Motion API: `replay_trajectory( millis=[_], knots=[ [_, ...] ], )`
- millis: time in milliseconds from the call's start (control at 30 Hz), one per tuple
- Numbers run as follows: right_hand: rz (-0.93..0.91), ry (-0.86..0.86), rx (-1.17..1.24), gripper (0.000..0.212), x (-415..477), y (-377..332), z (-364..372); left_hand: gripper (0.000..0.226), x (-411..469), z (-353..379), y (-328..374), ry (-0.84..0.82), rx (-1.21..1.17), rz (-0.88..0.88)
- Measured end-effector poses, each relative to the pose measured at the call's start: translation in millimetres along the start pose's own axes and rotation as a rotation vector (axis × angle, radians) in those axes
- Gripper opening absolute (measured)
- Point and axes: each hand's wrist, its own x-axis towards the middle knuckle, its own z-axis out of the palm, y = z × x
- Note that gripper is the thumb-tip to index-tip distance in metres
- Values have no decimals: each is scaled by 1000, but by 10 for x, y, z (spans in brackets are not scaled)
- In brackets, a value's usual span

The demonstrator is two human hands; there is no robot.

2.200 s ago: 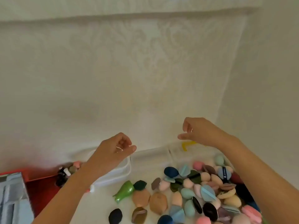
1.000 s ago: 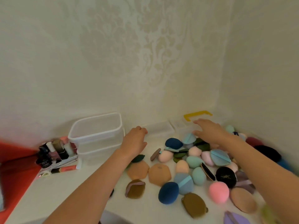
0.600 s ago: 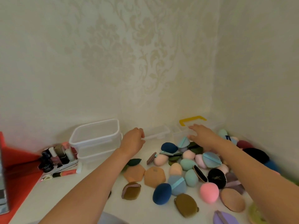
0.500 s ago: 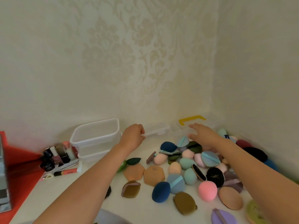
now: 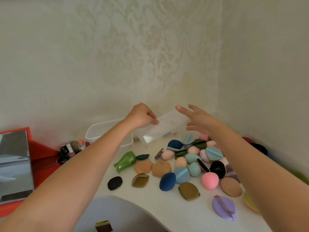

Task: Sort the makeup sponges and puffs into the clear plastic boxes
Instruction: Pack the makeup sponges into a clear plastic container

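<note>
A small clear plastic box (image 5: pixel 164 128) hangs tilted above the table, blurred. My left hand (image 5: pixel 142 116) pinches its left end. My right hand (image 5: pixel 197 118) is at its right end with the fingers spread and straight, touching the box or just beside it. Below lies a heap of makeup sponges and puffs (image 5: pixel 192 163) in blue, pink, teal, tan, black and purple. A larger clear box (image 5: pixel 100 133) stands at the back left, partly behind my left forearm.
A green flower-shaped holder (image 5: pixel 125 161) lies left of the heap. Nail polish bottles (image 5: pixel 70 149) cluster by the wall. A red tray with a mirror-like panel (image 5: pixel 15 164) sits at the far left. Walls meet in a corner behind the heap. A grey curved object (image 5: pixel 117 213) fills the near edge.
Both hands reached to the small clear box at the back; my left hand took hold and lifted it off the table, tilted. My right hand opened beside it.
</note>
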Motion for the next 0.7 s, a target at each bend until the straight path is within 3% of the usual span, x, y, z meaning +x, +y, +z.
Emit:
replay_trajectory(
  millis=[167,267,433,533,700],
  knots=[
    [181,-116,509,128,-111,153,14,23,-202,-102,52,-48,14,-10],
    [207,-120,608,110,-188,242,-1,21,-308,-128,53,-57,8,6],
    [201,-151,613,96,-265,271,53,19,-470,-180,162,-23,21,116],
    [144,-161,608,67,-355,202,48,15,-596,-259,192,21,-7,169],
    [-54,-214,486,86,-640,137,-71,39,-1049,-311,64,-14,-56,246]
  ],
)
